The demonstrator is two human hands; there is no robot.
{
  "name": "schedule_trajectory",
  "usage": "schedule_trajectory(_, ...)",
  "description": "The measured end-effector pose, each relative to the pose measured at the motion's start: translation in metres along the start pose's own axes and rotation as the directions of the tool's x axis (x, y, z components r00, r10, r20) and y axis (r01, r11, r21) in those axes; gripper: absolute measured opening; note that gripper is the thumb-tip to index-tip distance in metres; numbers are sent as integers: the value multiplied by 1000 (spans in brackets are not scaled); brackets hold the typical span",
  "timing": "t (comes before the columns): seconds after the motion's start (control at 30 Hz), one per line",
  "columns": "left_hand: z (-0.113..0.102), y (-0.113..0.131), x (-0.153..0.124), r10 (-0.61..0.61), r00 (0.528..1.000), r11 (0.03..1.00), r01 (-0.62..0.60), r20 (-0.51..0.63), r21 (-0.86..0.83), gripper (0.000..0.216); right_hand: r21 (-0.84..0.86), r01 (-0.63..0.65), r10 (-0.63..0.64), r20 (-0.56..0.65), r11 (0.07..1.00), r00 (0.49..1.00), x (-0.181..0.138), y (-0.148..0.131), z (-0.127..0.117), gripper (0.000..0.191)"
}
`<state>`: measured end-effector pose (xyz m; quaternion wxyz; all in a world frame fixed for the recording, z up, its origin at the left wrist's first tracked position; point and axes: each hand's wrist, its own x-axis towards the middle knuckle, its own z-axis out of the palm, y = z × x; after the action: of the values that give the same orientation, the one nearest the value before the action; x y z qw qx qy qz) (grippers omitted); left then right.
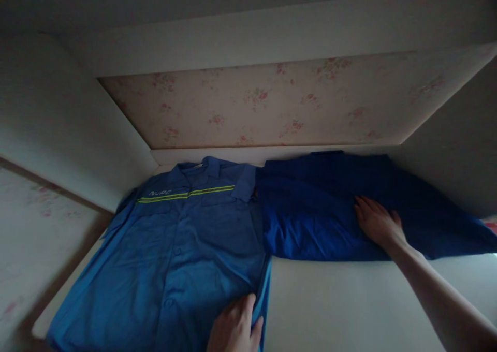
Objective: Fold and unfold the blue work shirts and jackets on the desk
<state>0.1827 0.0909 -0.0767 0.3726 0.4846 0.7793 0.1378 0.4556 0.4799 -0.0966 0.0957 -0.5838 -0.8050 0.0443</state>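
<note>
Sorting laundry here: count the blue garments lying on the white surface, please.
2: a light blue shirt on the left under the left hand, and a dark blue garment on the right under the right hand.

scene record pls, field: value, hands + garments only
surface: white table set in an alcove with floral wallpaper
left hand: on the lower right hem of the light blue shirt, fingers at the edge; grip unclear
light blue shirt: spread flat, front up, buttoned, collar away from the camera, yellow-green stripe across the chest
right hand: palm down, fingers spread flat on the dark blue garment
dark blue garment: lies right of the shirt, touching its collar side
</note>
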Motion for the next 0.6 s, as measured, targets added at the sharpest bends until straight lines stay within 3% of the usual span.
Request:
schedule_trajectory(0.1, -19, -6, -13, -49, 993, 969, 23, -103, -245, 32, 81, 14, -4, -121, 997, 993, -11, -31, -25, 52)
schedule_trajectory(0.2, -58, -20, -28, -215, 951, 782, 32, -221, -623, 41, 354, 44, 27, -192, 934, 981, -41, -86, -51, 44)
schedule_trajectory(0.23, -72, -25, -33, -279, 927, 697, 17, -249, -717, 44, 491, 31, 50, -151, 870, 987, -54, -107, -57, 42)
schedule_trajectory(0.3, -95, -32, -46, -385, 877, 548, -33, -287, -836, 50, 750, -59, 16, 65, 658, 998, -80, -152, -65, 43)
schedule_trajectory(0.37, -110, -35, -59, -428, 853, 472, -70, -299, -879, 57, 871, -202, -143, 292, 447, 946, -97, -196, -65, 50)
schedule_trajectory(0.43, -113, -34, -71, -387, 880, 464, -72, -276, -883, 65, 883, -286, -269, 398, 371, 877, -99, -236, -59, 60)
schedule_trajectory(0.5, -106, -31, -82, -282, 935, 496, -49, -214, -867, 72, 862, -288, -287, 426, 418, 858, -86, -272, -49, 69)
schedule_trajectory(0.6, -87, -30, -92, -137, 984, 559, -16, -112, -829, 76, 700, -153, -259, 445, 697, 857, -50, -313, -31, 75)
